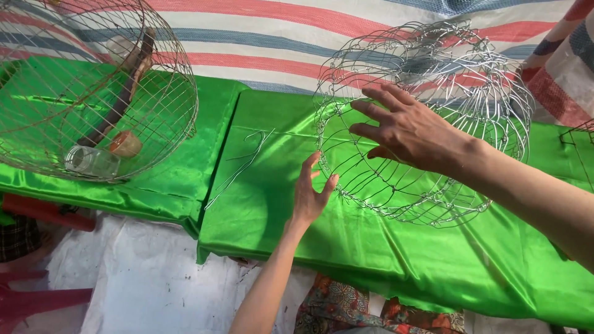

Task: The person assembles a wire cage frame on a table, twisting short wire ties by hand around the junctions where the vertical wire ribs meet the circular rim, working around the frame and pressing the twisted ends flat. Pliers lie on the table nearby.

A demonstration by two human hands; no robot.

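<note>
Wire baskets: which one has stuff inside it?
The brownish wire basket at far left; it holds a clear jar. The silver one under the hands is empty.

The left hand (311, 195) comes up from below on a bare, slim forearm, palm down, fingers straight and held close together, pointing up and away. The right hand (405, 130) reaches in from the right on a thicker forearm, set higher and farther out than the left, its fingers spread and slightly bent, pointing left. Both hands are open, gripping nothing
</note>
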